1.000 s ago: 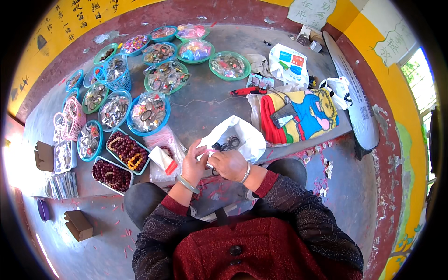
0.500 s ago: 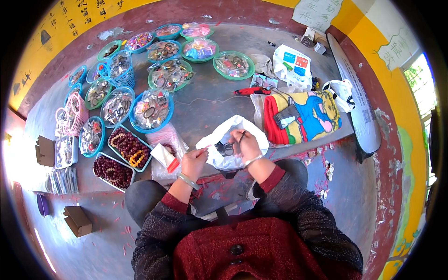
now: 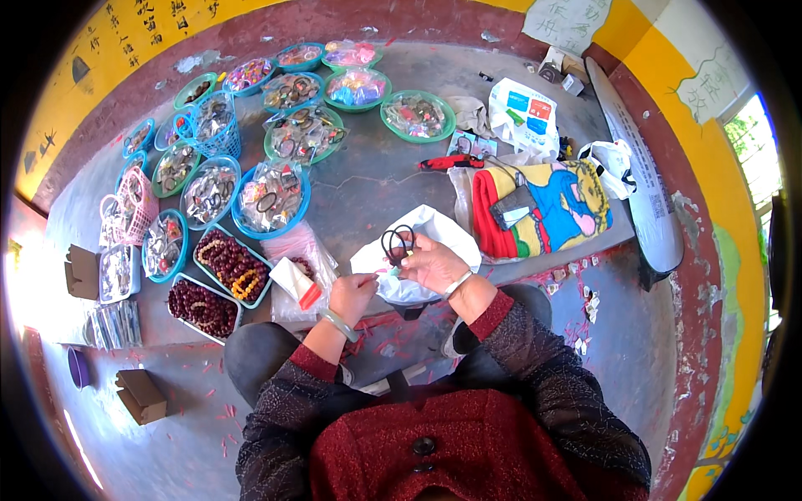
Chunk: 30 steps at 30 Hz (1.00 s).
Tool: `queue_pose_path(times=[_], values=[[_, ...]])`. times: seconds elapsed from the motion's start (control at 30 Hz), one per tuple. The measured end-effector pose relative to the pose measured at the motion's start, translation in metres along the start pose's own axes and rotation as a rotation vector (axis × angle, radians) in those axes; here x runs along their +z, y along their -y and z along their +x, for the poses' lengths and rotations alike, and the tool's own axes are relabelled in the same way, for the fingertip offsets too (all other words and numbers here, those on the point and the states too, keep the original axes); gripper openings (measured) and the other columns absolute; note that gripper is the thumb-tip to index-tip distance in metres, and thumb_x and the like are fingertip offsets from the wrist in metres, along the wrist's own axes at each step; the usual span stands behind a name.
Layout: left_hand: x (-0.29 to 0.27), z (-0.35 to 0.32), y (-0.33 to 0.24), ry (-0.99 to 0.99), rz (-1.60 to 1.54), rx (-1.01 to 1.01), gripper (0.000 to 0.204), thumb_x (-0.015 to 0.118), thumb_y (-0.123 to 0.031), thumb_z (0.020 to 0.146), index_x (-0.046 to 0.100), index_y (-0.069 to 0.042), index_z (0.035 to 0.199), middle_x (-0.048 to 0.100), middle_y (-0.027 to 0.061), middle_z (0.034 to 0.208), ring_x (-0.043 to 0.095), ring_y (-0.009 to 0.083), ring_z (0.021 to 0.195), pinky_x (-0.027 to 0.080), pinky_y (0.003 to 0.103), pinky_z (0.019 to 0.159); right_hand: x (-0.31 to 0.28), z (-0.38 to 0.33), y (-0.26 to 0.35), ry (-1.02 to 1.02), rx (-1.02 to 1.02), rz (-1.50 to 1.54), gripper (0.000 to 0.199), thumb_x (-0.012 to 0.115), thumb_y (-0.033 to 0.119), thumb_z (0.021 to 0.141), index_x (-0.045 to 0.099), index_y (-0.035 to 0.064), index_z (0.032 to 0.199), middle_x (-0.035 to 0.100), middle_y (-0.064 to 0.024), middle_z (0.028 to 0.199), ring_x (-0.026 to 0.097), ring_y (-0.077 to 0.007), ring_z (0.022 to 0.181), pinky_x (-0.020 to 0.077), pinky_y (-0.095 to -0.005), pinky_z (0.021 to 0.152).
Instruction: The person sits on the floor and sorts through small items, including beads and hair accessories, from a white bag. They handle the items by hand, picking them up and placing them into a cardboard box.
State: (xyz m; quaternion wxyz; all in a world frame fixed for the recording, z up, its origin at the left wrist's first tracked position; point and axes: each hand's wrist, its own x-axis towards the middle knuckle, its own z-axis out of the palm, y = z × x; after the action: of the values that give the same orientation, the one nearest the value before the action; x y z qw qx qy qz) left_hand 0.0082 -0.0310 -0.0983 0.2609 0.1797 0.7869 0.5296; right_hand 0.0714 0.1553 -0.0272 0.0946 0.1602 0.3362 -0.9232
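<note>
I have the right hand [image 3: 438,267] pinching thin black cord loops [image 3: 398,242] between thumb and fingers, raised over the open white plastic bag [image 3: 454,237] on the grey platform [image 3: 359,185]. The left hand [image 3: 352,298] is just beside the bag's left edge, fingers curled inward, though I cannot tell how tightly they close or whether they grip anything.

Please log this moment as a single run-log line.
right hand: holding black loops | left hand: fingers curled, contents unclear | white bag: open
</note>
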Motion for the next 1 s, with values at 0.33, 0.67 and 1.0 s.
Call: queue_pose_path(times=[0.33,0.67,1.0], values=[[-0.009,-0.013,-0.047,0.105,-0.034,-0.200,0.016,0.058,-0.008,0.073,0.064,0.004,0.082,0.063,0.0096,0.066,0.061,0.0138,0.059,0.049,0.025,0.056,0.027,-0.002,-0.015,0.226,-0.220,-0.591,0.059,0.054,-0.010,0.069,0.034,0.0048,0.123,0.051,-0.0038,0.092,0.050,-0.0105,0.087,0.0423,-0.0250,0.078],[-0.002,-0.013,-0.039,0.134,0.187,-0.060,0.020,0.065,-0.018,0.070,0.063,0.002,0.074,0.061,0.0079,0.060,0.056,0.0107,0.055,0.045,0.027,0.054,0.021,0.000,-0.025,0.020,-0.451,-1.244,0.053,0.057,-0.004,0.070,0.039,0.0108,0.117,0.058,-0.0102,0.091,0.060,-0.0219,0.081,0.0465,-0.0286,0.075],[0.001,-0.011,-0.029,0.155,-0.026,-0.021,0.026,0.067,-0.024,0.071,0.064,-0.001,0.083,0.062,0.0054,0.065,0.055,0.0110,0.057,0.044,0.028,0.054,0.043,-0.014,-0.005,-0.035,-0.475,-1.527,0.054,0.056,0.002,0.068,0.041,0.0133,0.118,0.058,-0.0135,0.089,0.057,-0.0304,0.083,0.0448,-0.0380,0.072]])
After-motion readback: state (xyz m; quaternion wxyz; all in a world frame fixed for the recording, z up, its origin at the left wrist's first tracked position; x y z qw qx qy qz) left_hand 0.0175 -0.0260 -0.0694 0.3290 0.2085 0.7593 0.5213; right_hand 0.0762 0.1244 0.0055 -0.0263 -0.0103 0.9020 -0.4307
